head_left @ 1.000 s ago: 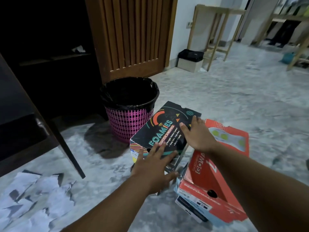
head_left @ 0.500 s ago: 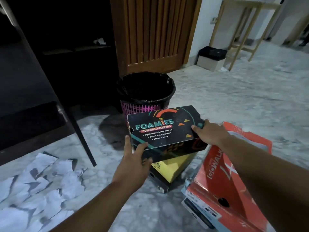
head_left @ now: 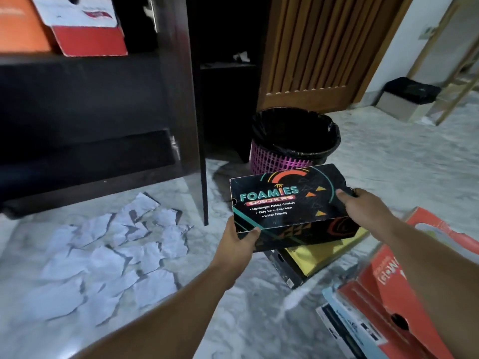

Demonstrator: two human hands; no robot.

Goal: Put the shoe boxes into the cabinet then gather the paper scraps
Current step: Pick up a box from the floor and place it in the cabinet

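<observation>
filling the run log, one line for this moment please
step: box to cabinet | both hands hold black shoe box | lifted | paper scraps on floor

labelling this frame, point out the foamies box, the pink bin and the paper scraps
Foamies shoe box [head_left: 282,200]: head view, printed lid.
pink waste bin [head_left: 274,161]: head view, lattice wall.
paper scraps [head_left: 108,257]: head view, middle of pile.

Black shoe box: printed matt cardboard. Paper scraps: crumpled white paper. Bin: pink plastic lattice, glossy black liner.
</observation>
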